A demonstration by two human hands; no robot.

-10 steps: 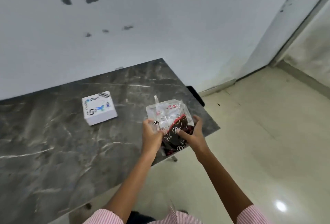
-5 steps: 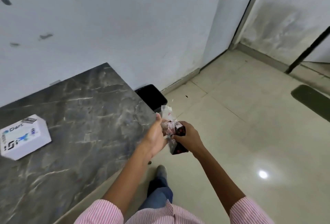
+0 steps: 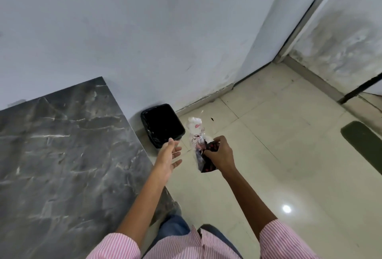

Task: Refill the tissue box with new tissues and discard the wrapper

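Observation:
A crumpled plastic wrapper point(image 3: 196, 134), clear on top with a dark red-patterned lower part, hangs in the air over the floor, gripped by my right hand point(image 3: 219, 153). My left hand point(image 3: 169, 157) is open beside it, palm up and fingers spread, apart from the wrapper. A black bin point(image 3: 163, 124) lined with a black bag stands on the floor against the wall, just beyond and left of both hands. The tissue box is out of view.
A dark marble table point(image 3: 62, 155) fills the left side, its right edge next to the bin. Pale floor tiles point(image 3: 289, 155) spread to the right. A dark mat point(image 3: 363, 143) lies at the far right. A white wall runs behind.
My view swung right, so the white box left the frame and the bin came fully into sight. My left hand let go of the wrapper and opened; my right hand keeps it, closer to the bin.

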